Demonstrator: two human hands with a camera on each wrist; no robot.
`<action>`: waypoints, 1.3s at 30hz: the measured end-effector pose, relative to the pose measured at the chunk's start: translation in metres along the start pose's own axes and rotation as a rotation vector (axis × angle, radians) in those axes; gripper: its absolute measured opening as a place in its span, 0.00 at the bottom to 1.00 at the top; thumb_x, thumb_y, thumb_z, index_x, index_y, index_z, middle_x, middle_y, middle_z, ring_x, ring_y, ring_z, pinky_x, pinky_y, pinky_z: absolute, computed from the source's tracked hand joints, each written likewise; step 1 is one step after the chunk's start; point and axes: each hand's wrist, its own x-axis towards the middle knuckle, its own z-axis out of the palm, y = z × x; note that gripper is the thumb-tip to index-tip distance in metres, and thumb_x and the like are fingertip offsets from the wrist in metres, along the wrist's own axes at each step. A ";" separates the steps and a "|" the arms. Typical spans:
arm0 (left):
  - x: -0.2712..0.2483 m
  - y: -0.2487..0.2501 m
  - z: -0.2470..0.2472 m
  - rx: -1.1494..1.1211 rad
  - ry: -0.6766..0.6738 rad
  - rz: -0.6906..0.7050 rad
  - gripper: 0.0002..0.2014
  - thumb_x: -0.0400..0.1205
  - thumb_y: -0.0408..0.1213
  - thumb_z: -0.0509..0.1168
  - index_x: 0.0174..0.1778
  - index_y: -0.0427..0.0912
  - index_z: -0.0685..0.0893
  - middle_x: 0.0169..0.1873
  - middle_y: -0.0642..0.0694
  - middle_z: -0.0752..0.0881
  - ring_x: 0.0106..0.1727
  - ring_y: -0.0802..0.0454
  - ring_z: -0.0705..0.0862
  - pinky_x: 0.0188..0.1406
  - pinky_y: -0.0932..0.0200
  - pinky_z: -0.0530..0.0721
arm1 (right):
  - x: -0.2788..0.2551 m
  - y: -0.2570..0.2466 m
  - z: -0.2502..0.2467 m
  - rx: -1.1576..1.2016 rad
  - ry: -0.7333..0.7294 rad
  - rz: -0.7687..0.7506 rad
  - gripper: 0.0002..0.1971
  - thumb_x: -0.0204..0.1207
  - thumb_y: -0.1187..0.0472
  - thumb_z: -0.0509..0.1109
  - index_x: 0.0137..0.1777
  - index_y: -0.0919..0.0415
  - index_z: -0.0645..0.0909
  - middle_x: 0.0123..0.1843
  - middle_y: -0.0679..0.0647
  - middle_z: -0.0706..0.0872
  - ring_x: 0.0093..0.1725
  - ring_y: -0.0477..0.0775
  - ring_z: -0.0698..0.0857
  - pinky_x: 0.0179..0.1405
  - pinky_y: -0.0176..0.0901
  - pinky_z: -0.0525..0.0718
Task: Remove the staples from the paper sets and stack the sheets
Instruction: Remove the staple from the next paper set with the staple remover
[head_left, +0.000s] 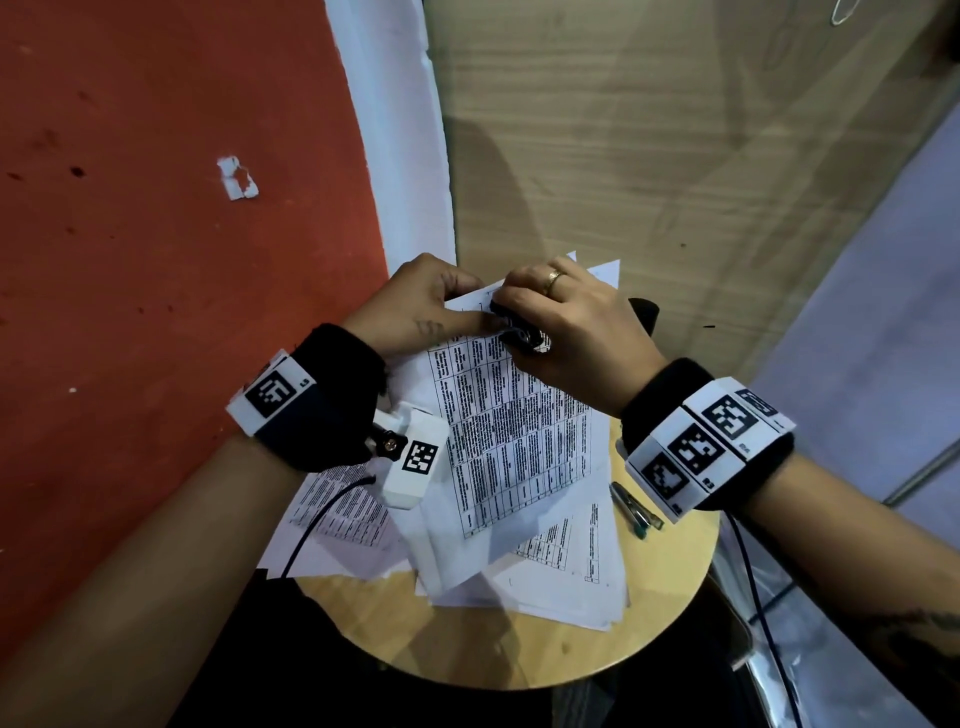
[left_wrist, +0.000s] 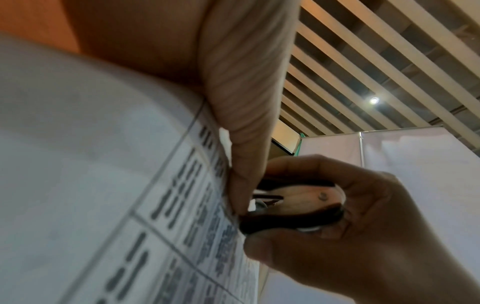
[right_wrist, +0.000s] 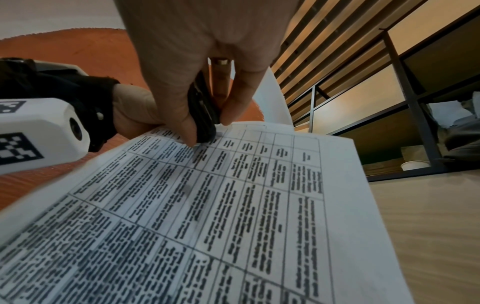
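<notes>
Right hand (left_wrist: 350, 226) pinches the staple remover (left_wrist: 291, 207), left hand (head_left: 415, 306) pinching the paper set (right_wrist: 207, 195) — only the left wrist view shows its metal claws.

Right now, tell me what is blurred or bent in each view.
Head view: wide-angle curve bends the wall edge; left hand and right hand sharp. Left wrist: the printed sheet close up, soft; staple remover clearer. Right wrist: table text smeared near the bottom edge.

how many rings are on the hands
1. A gold ring sits on a finger of the right hand, which grips the staple remover. The left hand shows none, though its curled fingers may hide one.
</notes>
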 end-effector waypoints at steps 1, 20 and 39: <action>0.000 0.000 0.000 -0.011 -0.006 -0.013 0.19 0.63 0.53 0.75 0.33 0.37 0.88 0.30 0.40 0.81 0.35 0.53 0.77 0.37 0.55 0.71 | 0.000 0.000 0.001 -0.002 0.000 0.003 0.14 0.62 0.66 0.72 0.48 0.67 0.84 0.48 0.61 0.87 0.44 0.66 0.84 0.29 0.55 0.85; -0.002 -0.005 0.000 -0.148 0.045 -0.015 0.07 0.72 0.34 0.74 0.44 0.37 0.88 0.33 0.52 0.89 0.36 0.63 0.84 0.41 0.68 0.80 | -0.001 0.000 0.002 0.196 0.133 0.126 0.12 0.64 0.66 0.76 0.47 0.68 0.87 0.46 0.61 0.88 0.43 0.63 0.87 0.41 0.52 0.87; 0.002 0.001 0.025 0.451 0.447 0.082 0.16 0.71 0.52 0.63 0.36 0.42 0.87 0.19 0.47 0.74 0.30 0.40 0.80 0.30 0.53 0.76 | -0.008 0.000 0.022 0.296 0.333 0.400 0.11 0.62 0.67 0.77 0.45 0.67 0.87 0.43 0.59 0.88 0.43 0.58 0.87 0.45 0.49 0.84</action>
